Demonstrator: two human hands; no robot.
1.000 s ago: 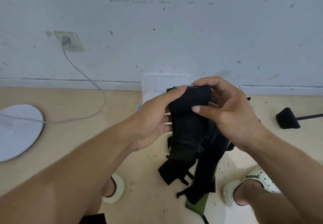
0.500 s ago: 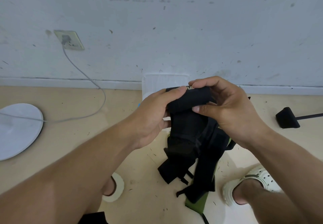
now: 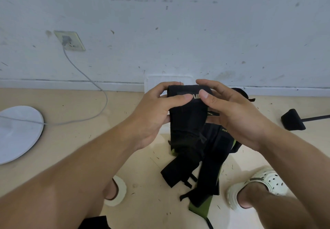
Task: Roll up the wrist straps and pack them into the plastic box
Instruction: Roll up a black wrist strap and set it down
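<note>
Both hands are holding up one black strap (image 3: 185, 119) in front of the person. Left hand (image 3: 151, 114) is gripping its top end from the left, thumb lying across the front and fingers curling over the upper edge. Right hand (image 3: 232, 114) is gripping the same end from the right, thumb pressing the front beside the left thumb and fingers hooking over the top. White lettering is showing between the two thumbs. The strap's top end is looking thick and folded over; whether it is a full roll I cannot tell. Its loose length is hanging down toward the floor (image 3: 80, 139), where more black and green straps (image 3: 209, 171) are lying in a pile between the person's feet in pale clogs (image 3: 264, 184). The box (image 3: 151, 81), a clear plastic one, is sitting behind the hands against the wall (image 3: 178, 32), mostly hidden by them. A white disc (image 3: 17, 132) with a grey cable (image 3: 85, 78) is lying at the left.
</note>
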